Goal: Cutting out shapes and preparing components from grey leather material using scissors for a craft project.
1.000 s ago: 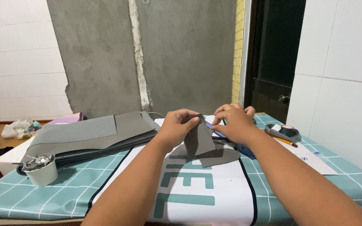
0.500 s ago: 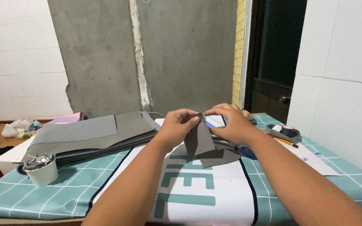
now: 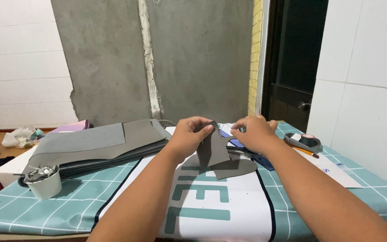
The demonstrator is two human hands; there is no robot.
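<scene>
My left hand [image 3: 192, 137] pinches the top of a small grey fabric piece [image 3: 214, 148] and holds it upright above the table. A second curved grey piece [image 3: 234, 167] lies flat under it on the white and teal sheet [image 3: 211, 201]. My right hand [image 3: 252, 132] hovers just right of the held piece, fingers curled over a small blue object [image 3: 229, 136]; what it grips is hidden. Blue-handled scissors [image 3: 258, 159] lie below that hand.
A stack of large grey fabric sheets [image 3: 95, 143] covers the left of the teal checked table [image 3: 32, 210]. A white cup of metal clips [image 3: 43, 179] stands front left. A tape roll [image 3: 307, 140], pencil [image 3: 307, 152] and white paper [image 3: 337, 169] lie right.
My right hand has shifted left and down toward the held fabric piece. My left hand keeps the piece upright in about the same place.
</scene>
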